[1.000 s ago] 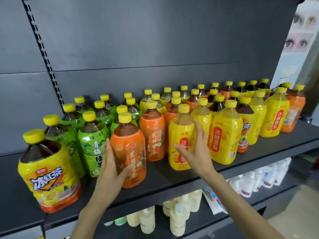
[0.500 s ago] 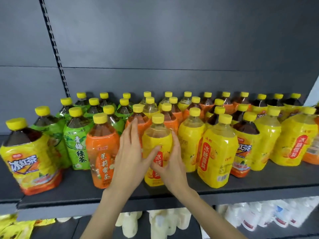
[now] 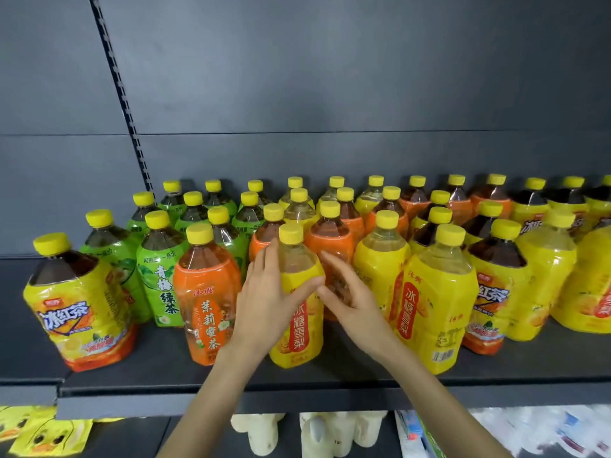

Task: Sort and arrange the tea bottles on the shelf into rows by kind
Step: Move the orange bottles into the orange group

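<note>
A yellow pear-tea bottle (image 3: 299,325) stands at the shelf's front, between an orange jasmine-tea bottle (image 3: 206,302) and another yellow pear-tea bottle (image 3: 433,302). My left hand (image 3: 267,302) holds its left side, with the thumb across the front. My right hand (image 3: 350,299) lies against its right side with fingers straight, pointing toward an orange bottle (image 3: 330,246) behind. Green-tea bottles (image 3: 162,282) are grouped at the left. An iced black tea bottle (image 3: 79,312) leans alone at the far left.
Several more yellow, orange and dark tea bottles fill the shelf (image 3: 330,388) to the right and back. The grey back panel rises behind. White bottles (image 3: 330,431) and yellow duck packets (image 3: 39,431) sit on the shelf below.
My left hand left the orange jasmine bottle and joined the right hand on the yellow pear-tea bottle. That bottle now stands closer to the orange bottle. The view shifted right.
</note>
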Demonstrator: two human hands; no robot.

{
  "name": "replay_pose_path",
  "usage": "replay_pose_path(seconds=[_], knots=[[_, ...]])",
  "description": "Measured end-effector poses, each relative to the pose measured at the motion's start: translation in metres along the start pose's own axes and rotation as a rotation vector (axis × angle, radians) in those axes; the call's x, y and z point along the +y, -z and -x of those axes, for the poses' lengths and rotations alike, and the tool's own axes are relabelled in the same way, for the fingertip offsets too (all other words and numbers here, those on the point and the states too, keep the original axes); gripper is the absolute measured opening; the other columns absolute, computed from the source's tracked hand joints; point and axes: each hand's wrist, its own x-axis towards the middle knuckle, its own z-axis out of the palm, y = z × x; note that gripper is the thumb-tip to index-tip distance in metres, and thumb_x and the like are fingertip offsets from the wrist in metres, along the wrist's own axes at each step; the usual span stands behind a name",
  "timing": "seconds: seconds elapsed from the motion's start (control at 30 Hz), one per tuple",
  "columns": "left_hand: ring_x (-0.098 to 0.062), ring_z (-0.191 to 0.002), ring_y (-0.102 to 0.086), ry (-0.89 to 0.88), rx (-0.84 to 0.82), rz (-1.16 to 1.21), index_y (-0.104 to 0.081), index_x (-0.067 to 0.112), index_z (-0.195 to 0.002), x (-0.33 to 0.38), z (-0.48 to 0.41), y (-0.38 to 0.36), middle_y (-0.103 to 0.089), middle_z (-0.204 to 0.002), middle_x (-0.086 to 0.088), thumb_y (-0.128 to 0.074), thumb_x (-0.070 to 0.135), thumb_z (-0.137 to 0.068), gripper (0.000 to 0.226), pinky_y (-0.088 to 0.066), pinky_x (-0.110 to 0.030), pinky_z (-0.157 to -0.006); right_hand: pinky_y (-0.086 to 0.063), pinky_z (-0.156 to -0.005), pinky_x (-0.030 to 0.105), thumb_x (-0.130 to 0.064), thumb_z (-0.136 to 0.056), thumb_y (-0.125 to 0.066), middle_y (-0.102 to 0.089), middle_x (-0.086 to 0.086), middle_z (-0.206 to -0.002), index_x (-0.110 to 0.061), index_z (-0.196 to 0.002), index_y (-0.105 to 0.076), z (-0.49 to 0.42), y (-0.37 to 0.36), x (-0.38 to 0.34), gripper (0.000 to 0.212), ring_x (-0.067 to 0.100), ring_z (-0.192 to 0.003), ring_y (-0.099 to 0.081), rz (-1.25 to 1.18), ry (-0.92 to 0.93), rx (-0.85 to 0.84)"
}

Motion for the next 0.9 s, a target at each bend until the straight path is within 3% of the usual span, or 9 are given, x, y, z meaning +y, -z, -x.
replay_pose_path(seconds=[0.2, 0.33, 0.47, 0.53, 0.67, 0.73, 0.9], knots=[[-0.022, -0.123, -0.048, 0.007, 0.003, -0.033, -0.033, 0.017, -0.144, -0.013, -0.002, 0.013, -0.049, -0.135, -0.003, -0.054, 0.071, -0.067, 0.096, -0.050, -0.045, -0.092, -0.040, -0.104, 0.021, -0.019, -0.094, -0.056, -0.050, -0.011, -0.129, -0.024, -0.129, -0.052, -0.018, 0.013, -0.010, 0.035, -0.004, -0.122, -0.044, 0.174, 0.098, 0.163], [-0.023, -0.125, -0.047, 0.025, 0.014, -0.048, -0.033, 0.015, -0.144, -0.019, -0.001, 0.021, -0.048, -0.137, -0.005, -0.055, 0.069, -0.066, 0.097, -0.050, -0.047, -0.092, -0.034, -0.105, 0.018, -0.014, -0.094, -0.056, -0.037, -0.004, -0.141, -0.020, -0.139, -0.040, -0.043, 0.004, -0.022, 0.048, 0.006, -0.131, -0.034, 0.352, 0.140, 0.316], [-0.026, -0.125, -0.046, 0.062, 0.025, -0.085, -0.033, 0.011, -0.144, -0.025, 0.000, 0.027, -0.048, -0.137, -0.008, -0.056, 0.068, -0.067, 0.098, -0.049, -0.048, -0.092, -0.006, -0.118, 0.042, -0.007, -0.096, -0.050, -0.009, 0.006, -0.159, -0.022, -0.152, -0.006, -0.075, 0.003, -0.027, 0.073, 0.025, -0.147, 0.000, 0.501, -0.029, 0.141], [-0.026, -0.125, -0.046, 0.070, 0.024, -0.085, -0.033, 0.011, -0.144, -0.030, 0.000, 0.033, -0.047, -0.138, -0.008, -0.056, 0.066, -0.067, 0.098, -0.049, -0.048, -0.093, 0.001, -0.117, 0.045, -0.005, -0.095, -0.050, -0.010, 0.007, -0.159, -0.024, -0.152, 0.000, -0.085, 0.007, -0.029, 0.078, 0.027, -0.147, 0.000, 0.535, -0.077, 0.037], [-0.026, -0.127, -0.045, 0.076, -0.003, -0.049, -0.031, 0.010, -0.145, -0.036, -0.003, 0.043, -0.045, -0.140, -0.008, -0.058, 0.062, -0.065, 0.099, -0.047, -0.043, -0.097, -0.017, -0.117, 0.049, -0.011, -0.084, -0.070, -0.013, 0.005, -0.158, -0.028, -0.151, 0.003, -0.088, 0.018, -0.031, 0.101, 0.026, -0.146, -0.008, 0.544, -0.095, -0.067], [-0.025, -0.128, -0.043, 0.077, -0.024, -0.052, -0.030, 0.009, -0.146, -0.039, -0.005, 0.046, -0.044, -0.142, -0.009, -0.057, 0.062, -0.065, 0.100, -0.046, -0.044, -0.098, -0.023, -0.115, 0.050, -0.016, -0.077, -0.078, -0.020, 0.006, -0.157, -0.028, -0.151, 0.003, -0.083, 0.018, -0.033, 0.111, 0.029, -0.144, -0.014, 0.567, -0.107, -0.022], [-0.025, -0.127, -0.044, 0.075, -0.026, -0.043, -0.032, 0.009, -0.145, -0.043, -0.006, 0.049, -0.046, -0.139, -0.008, -0.058, 0.061, -0.066, 0.098, -0.047, -0.046, -0.095, -0.030, -0.110, 0.041, -0.044, -0.072, -0.079, -0.033, 0.009, -0.151, -0.011, -0.149, -0.018, -0.072, 0.011, -0.037, 0.104, 0.030, -0.139, -0.025, 0.784, -0.134, 0.141]])
